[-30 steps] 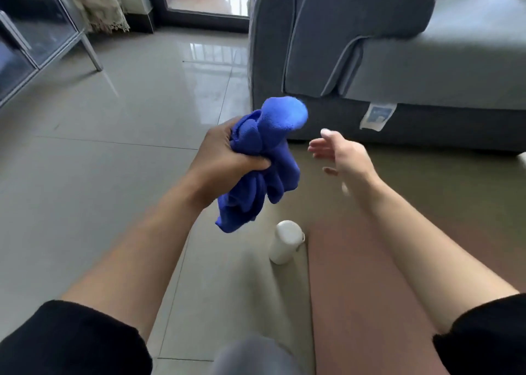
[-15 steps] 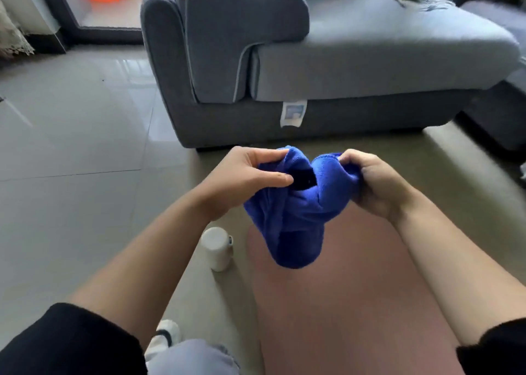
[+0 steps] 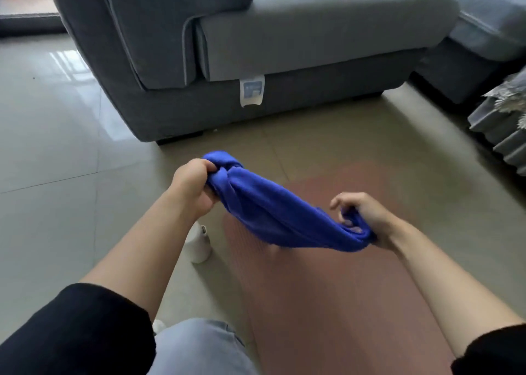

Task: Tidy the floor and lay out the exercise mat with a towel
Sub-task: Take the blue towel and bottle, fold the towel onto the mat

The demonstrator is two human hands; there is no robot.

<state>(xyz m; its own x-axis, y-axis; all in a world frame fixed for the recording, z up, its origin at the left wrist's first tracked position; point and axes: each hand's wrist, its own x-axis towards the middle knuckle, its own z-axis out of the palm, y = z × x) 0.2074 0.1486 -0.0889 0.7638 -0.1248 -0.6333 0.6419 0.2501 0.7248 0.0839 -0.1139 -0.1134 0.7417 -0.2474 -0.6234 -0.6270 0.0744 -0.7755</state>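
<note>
towel [image 3: 273,215]: bright royal blue, plain
mat [image 3: 327,289]: dull reddish pink, fine ribbing
sofa [image 3: 227,47]: grey, paler piping
floor [image 3: 57,146]: glossy beige tiles
bottle [image 3: 199,246]: white
sleeves [image 3: 71,332]: black
trouser knee [image 3: 199,349]: pale blue

A blue towel [image 3: 279,218] of soft, fleecy cloth, matt and bunched into folds. A reddish-brown exercise mat [image 3: 327,303], matt, with a fine ribbed texture. Pale floor tiles [image 3: 57,146], smooth and glossy, mirroring light. A grey sofa [image 3: 313,32] in matt woven fabric. A white bottle [image 3: 199,246], smooth and faintly shiny. Black cloth sleeves [image 3: 71,332]; pale denim trousers [image 3: 199,349].
</note>
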